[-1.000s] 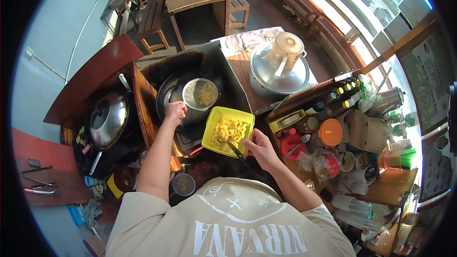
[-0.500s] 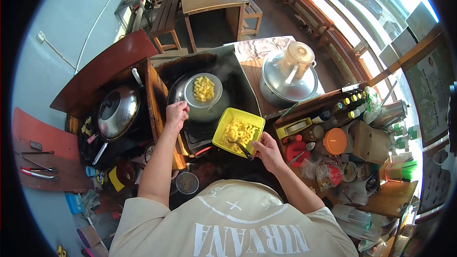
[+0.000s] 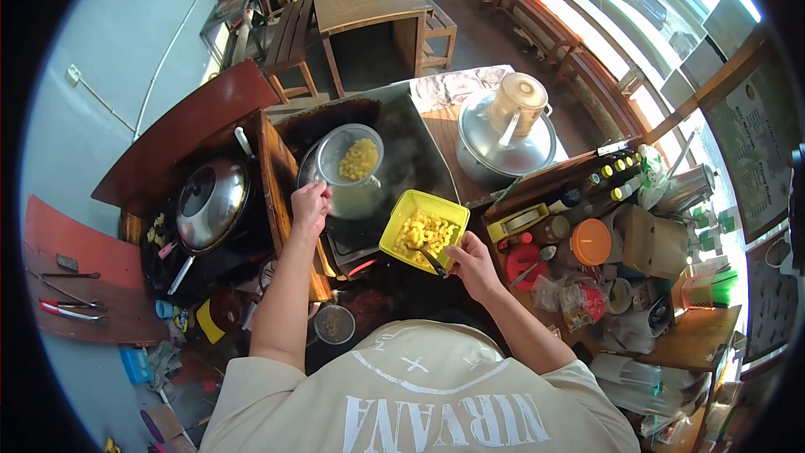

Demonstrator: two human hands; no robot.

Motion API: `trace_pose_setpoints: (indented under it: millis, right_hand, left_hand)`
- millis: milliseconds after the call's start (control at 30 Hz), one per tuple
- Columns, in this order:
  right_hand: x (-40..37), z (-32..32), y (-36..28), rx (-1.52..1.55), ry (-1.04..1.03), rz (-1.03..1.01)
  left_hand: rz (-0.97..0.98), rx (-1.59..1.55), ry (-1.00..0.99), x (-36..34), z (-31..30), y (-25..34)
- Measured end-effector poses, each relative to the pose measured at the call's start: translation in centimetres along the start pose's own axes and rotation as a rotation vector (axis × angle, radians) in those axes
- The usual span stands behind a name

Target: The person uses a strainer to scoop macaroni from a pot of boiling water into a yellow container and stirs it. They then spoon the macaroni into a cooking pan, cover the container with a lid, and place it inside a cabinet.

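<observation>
You are holding a round, greyish strainer [image 3: 332, 155], yellow macaroni-like pieces [image 3: 359, 159] lying inside, above the pan [image 3: 356, 206], while nearer you a squarish bright-yellow tub [image 3: 399, 218] is containing more such pieces, a dark-handled spoon [image 3: 433, 262] leaning among them.

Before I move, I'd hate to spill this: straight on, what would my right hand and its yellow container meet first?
Probably the strainer in your left hand, though their relative heights are unclear.

Beige T-shirt [image 3: 402, 390] — white NIRVANA lettering [image 3: 444, 422]
</observation>
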State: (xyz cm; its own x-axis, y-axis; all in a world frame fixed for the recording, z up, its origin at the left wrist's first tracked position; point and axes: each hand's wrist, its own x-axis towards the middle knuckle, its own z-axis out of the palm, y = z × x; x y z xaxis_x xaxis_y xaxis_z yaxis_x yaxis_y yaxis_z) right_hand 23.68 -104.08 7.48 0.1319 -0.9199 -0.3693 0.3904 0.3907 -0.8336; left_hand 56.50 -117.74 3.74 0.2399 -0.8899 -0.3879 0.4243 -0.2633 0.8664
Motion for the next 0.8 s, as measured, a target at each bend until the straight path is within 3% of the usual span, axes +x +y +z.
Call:
trace_pose_setpoints:
  millis: [367,467,800]
  right_hand:
    - [-0.2,-0.3,0.9,0.064,0.067,-0.017]
    - [-0.1,-0.8,1.7,0.042,0.065,-0.014]
    - [0.0,-1.0,1.6,0.024,0.129,-0.053]
  left_hand:
    - [-0.019,0.097,-0.1,-1.8,0.3,0.0]
    - [-0.002,-0.026,-0.04,-1.3,-0.5,0.0]
    - [-0.045,0.078,-0.052,-2.3,0.1,-0.3]
